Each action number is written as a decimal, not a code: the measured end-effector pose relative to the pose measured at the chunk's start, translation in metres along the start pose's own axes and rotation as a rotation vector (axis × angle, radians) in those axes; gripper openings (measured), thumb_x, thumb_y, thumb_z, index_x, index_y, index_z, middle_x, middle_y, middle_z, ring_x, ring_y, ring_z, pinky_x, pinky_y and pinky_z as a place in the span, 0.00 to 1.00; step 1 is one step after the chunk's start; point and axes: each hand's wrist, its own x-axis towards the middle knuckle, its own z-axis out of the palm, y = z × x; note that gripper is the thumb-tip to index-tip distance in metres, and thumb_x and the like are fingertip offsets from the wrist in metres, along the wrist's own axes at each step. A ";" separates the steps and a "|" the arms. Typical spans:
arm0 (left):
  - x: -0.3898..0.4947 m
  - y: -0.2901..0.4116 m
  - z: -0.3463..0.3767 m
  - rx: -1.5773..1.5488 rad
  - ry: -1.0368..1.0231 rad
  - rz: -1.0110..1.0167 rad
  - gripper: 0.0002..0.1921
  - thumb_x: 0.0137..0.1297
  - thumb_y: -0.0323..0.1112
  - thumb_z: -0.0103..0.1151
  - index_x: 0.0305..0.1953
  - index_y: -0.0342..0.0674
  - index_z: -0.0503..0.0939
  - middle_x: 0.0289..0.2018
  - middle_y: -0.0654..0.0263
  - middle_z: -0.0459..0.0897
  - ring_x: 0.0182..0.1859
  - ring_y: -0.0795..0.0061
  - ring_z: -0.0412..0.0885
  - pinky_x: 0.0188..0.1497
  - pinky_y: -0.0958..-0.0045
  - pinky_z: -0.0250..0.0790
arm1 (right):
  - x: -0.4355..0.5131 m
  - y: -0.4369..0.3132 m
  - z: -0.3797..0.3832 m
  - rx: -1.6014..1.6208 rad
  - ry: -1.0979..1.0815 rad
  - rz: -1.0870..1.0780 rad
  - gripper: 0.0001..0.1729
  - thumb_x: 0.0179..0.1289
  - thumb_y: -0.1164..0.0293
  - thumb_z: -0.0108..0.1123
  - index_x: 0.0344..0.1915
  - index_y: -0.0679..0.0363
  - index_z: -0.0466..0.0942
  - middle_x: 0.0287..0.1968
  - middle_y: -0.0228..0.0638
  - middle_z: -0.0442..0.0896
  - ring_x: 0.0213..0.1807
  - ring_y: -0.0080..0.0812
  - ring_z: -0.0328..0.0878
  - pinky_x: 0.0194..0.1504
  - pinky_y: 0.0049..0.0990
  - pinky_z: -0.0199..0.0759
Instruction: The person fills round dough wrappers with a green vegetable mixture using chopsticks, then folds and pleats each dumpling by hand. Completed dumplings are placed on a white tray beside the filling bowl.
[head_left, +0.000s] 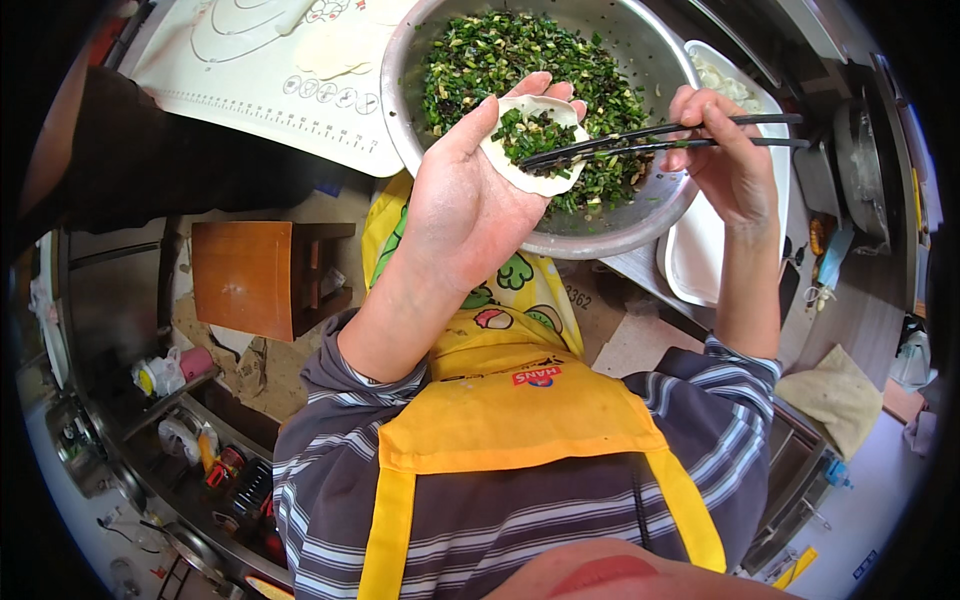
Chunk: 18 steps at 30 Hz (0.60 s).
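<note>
On the palm and fingers of my left hand (472, 195) lies a round dough wrapper (551, 186). A mound of chopped green filling (529, 136) sits in its middle. My right hand (724, 161) grips a pair of black chopsticks (645, 137), their tips touching the filling on the wrapper. Both hands are over the near part of a large metal bowl (607, 244). Inside the bowl is more chopped green filling (517, 49) with dark and pale bits. My left hand covers part of the bowl and its contents.
A white dough mat (255, 97) with printed marks lies left of the bowl, with thin dough wrappers (337, 52) on it. To the right, a white tray (686, 262) holds pale dumplings (724, 79) at its far end. A wooden stool (244, 281) stands on the floor at left.
</note>
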 end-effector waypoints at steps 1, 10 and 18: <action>0.000 0.000 0.000 0.001 0.002 0.000 0.18 0.73 0.39 0.32 0.56 0.34 0.64 0.54 0.57 0.70 0.59 0.62 0.67 0.64 0.59 0.57 | 0.000 0.000 -0.001 0.041 -0.013 0.001 0.13 0.67 0.67 0.51 0.35 0.69 0.74 0.38 0.37 0.73 0.30 0.32 0.79 0.34 0.26 0.77; 0.001 0.007 -0.002 0.016 0.005 0.030 0.18 0.73 0.38 0.34 0.55 0.33 0.65 0.53 0.55 0.71 0.58 0.60 0.68 0.62 0.59 0.60 | -0.006 -0.013 -0.013 0.096 0.085 -0.290 0.15 0.68 0.65 0.47 0.38 0.66 0.74 0.38 0.39 0.75 0.34 0.33 0.79 0.44 0.32 0.75; 0.002 0.033 -0.003 0.236 0.020 -0.110 0.20 0.71 0.36 0.38 0.60 0.32 0.60 0.56 0.55 0.70 0.62 0.60 0.66 0.65 0.57 0.60 | -0.012 0.014 0.053 -1.632 -0.320 -0.350 0.12 0.45 0.80 0.58 0.34 0.63 0.76 0.39 0.41 0.74 0.40 0.43 0.75 0.40 0.34 0.71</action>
